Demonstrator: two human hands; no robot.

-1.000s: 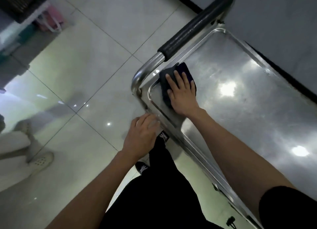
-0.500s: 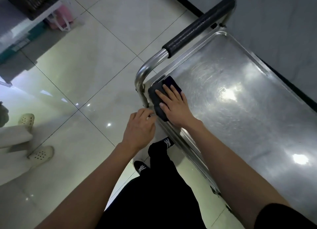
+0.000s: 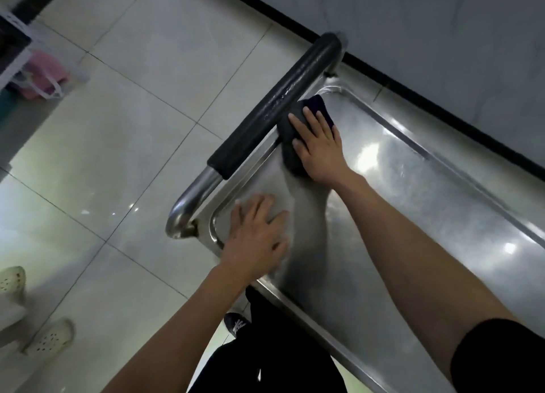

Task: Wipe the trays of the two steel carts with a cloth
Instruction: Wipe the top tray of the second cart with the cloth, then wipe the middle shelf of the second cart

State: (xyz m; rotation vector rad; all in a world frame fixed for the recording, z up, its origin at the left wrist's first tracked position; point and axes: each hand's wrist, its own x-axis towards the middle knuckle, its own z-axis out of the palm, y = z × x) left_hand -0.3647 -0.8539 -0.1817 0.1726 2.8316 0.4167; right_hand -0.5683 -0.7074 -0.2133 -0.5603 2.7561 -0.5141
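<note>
The steel cart's top tray (image 3: 413, 192) stood against a grey wall with a black skirting (image 3: 383, 68), and its black foam-covered handle (image 3: 274, 106) ran across the tray's end, directly over the edge being wiped and crowding the cloth there. The right hand (image 3: 317, 145) lay flat on the dark cloth (image 3: 290, 133), fingers (image 3: 295, 118) straight and slightly spread, pressing it onto the tray just under the handle, near the far corner. The left hand (image 3: 255, 239) rested palm down on the tray's near corner, fingers spread; motion blur softened its outline.

On the tiled floor (image 3: 132, 127) to the left were two pale perforated clogs (image 3: 50, 338), their wearer cut off by the frame, and a pink bag (image 3: 44, 74) beside a shelf unit, mostly out of view. A black shoe (image 3: 236, 323) with a white mark, too small to read, showed below the tray rim. The cart's lower tray was hidden.
</note>
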